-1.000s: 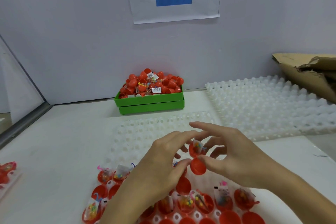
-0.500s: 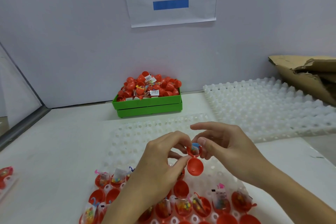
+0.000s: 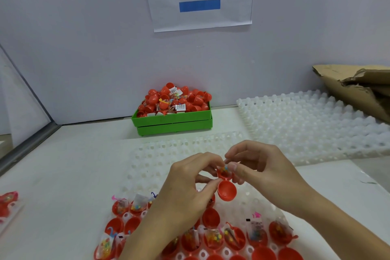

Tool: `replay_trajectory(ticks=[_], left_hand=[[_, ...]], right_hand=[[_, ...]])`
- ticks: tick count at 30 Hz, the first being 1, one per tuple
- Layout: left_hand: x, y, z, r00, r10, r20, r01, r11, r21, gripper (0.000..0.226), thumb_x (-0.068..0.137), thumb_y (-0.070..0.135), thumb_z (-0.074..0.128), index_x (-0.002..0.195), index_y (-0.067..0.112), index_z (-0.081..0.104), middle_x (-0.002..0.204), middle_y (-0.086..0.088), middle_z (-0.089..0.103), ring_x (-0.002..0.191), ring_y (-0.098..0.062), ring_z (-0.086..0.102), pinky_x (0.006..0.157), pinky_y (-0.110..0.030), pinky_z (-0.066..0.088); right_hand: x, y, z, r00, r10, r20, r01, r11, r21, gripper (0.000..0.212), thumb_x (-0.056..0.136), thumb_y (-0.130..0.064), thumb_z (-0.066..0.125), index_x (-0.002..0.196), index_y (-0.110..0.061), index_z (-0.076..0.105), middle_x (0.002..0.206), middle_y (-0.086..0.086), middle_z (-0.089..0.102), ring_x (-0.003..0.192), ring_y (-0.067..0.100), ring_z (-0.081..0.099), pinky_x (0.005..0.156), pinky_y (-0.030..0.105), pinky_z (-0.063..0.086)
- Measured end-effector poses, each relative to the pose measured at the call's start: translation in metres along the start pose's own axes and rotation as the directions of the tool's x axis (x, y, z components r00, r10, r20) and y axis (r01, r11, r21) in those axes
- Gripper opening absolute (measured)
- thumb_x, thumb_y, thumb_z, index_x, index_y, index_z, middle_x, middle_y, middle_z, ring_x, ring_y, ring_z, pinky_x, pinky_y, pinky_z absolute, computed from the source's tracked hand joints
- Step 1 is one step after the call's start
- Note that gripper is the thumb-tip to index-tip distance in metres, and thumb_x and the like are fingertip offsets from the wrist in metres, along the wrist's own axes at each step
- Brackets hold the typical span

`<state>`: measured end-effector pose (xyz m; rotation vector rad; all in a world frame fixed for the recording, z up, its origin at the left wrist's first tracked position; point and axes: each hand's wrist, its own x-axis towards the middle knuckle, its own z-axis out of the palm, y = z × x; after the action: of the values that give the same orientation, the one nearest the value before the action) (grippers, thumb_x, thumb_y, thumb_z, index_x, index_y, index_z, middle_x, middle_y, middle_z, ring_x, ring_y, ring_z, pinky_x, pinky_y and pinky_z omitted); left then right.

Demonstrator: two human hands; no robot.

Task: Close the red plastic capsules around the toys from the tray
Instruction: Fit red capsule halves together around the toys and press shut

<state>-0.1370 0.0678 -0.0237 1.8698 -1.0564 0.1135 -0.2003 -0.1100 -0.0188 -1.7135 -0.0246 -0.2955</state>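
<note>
Above the white dimpled tray (image 3: 160, 154) I hold an open red capsule (image 3: 226, 190) between both hands. Its upper half holds a bagged toy with coloured beads, and the hinged lower half hangs open below. My left hand (image 3: 185, 188) pinches the capsule from the left with thumb and fingertips. My right hand (image 3: 261, 167) grips the upper half from the right, thumb pressing on the toy. Near the front edge of the tray, several open red capsule halves (image 3: 212, 238) sit in the cells, many with bagged toys in them.
A green bin (image 3: 172, 120) heaped with closed red capsules stands at the back by the wall. A stack of white dimpled trays (image 3: 312, 124) lies at the right, with torn cardboard (image 3: 354, 86) behind it. More red capsules (image 3: 7, 202) lie at the far left.
The toy bag that stuck up from the capsule has been pushed down into the upper half. Both hands closed in tighter around the capsule; the lower half still hangs open.
</note>
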Motion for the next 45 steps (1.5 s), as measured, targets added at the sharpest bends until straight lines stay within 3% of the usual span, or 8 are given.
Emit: replay_trajectory(ticks=[6,13,17,27,33,36,39,45], left_hand=[[-0.0003,-0.0004,0.0004,1.0,0.016,0.012,-0.016,0.999,-0.031,0.025,0.083,0.0,0.065,0.093,0.023,0.067,0.094,0.017,0.068,0.095,-0.008,0.067,0.074,-0.02,0.057],[-0.0009,0.0005,-0.0004,1.0,0.018,0.007,-0.018,1.0,-0.012,0.03,0.083,0.001,0.065,0.094,0.028,0.067,0.096,0.017,0.069,0.097,-0.01,0.066,0.074,-0.02,0.057],[0.0,0.0021,-0.0011,0.999,-0.039,-0.004,0.039,0.999,-0.022,0.038,0.082,0.011,0.065,0.108,0.039,0.061,0.101,0.02,0.066,0.096,-0.004,0.066,0.075,-0.012,0.053],[-0.0003,0.0041,-0.0013,0.998,-0.019,-0.056,0.015,0.998,-0.066,0.035,0.08,0.007,0.062,0.101,0.033,0.07,0.095,0.017,0.071,0.091,-0.007,0.069,0.071,-0.015,0.055],[0.0006,0.0051,-0.0014,0.997,-0.053,-0.058,0.047,0.994,-0.103,0.036,0.078,0.006,0.063,0.097,0.037,0.07,0.094,0.018,0.071,0.09,-0.006,0.069,0.07,-0.014,0.054],[0.0013,0.0053,-0.0032,0.992,-0.108,-0.065,0.094,0.975,-0.2,0.038,0.081,0.005,0.066,0.099,0.039,0.066,0.094,0.012,0.074,0.09,-0.009,0.072,0.073,-0.021,0.057],[0.0023,0.0046,-0.006,0.987,-0.142,-0.069,0.115,0.948,-0.298,0.04,0.082,-0.003,0.068,0.099,0.033,0.065,0.095,0.004,0.075,0.091,-0.016,0.072,0.075,-0.03,0.059],[0.0047,0.0029,-0.009,0.984,-0.163,-0.077,0.125,0.925,-0.359,0.025,0.08,-0.003,0.072,0.092,0.019,0.071,0.092,0.0,0.076,0.093,-0.017,0.072,0.078,-0.029,0.059]], right_hand=[[0.0001,-0.0013,0.0009,0.999,0.008,-0.048,-0.008,1.0,0.011,0.01,0.089,0.001,0.065,0.087,-0.008,0.069,0.076,0.015,0.073,0.06,0.017,0.063,0.061,0.023,0.051],[0.0007,-0.0014,-0.0004,0.998,0.052,-0.034,-0.052,0.999,0.018,0.014,0.089,0.0,0.064,0.08,-0.007,0.072,0.069,0.01,0.07,0.062,0.014,0.064,0.062,0.021,0.051],[-0.0005,-0.0029,0.0003,0.999,0.034,-0.029,-0.033,0.999,0.017,0.015,0.088,-0.001,0.066,0.078,-0.01,0.073,0.071,0.013,0.071,0.062,0.015,0.064,0.062,0.021,0.05],[0.0022,0.0008,0.0007,0.996,0.055,-0.068,-0.048,0.994,0.101,0.017,0.09,-0.005,0.066,0.075,-0.009,0.074,0.072,0.013,0.072,0.061,0.016,0.064,0.061,0.019,0.052],[0.0025,0.0028,0.0,0.997,0.046,-0.057,-0.04,0.993,0.107,0.018,0.093,-0.008,0.063,0.08,-0.012,0.075,0.075,0.011,0.074,0.064,0.016,0.066,0.063,0.02,0.053],[0.0022,0.0033,-0.0013,0.998,0.042,-0.044,-0.033,0.981,0.19,0.027,0.096,-0.001,0.055,0.092,-0.018,0.076,0.086,0.01,0.075,0.07,0.018,0.067,0.064,0.022,0.054],[0.0006,0.0031,-0.0034,1.0,0.0,0.007,-0.001,0.991,0.136,0.03,0.091,0.001,0.063,0.102,-0.023,0.076,0.098,0.004,0.076,0.079,0.013,0.07,0.066,0.02,0.053],[-0.0014,0.0002,-0.0005,0.998,-0.045,0.039,0.041,0.994,0.1,0.025,0.088,0.001,0.066,0.102,-0.017,0.076,0.102,0.0,0.076,0.091,0.016,0.074,0.068,0.02,0.055]])
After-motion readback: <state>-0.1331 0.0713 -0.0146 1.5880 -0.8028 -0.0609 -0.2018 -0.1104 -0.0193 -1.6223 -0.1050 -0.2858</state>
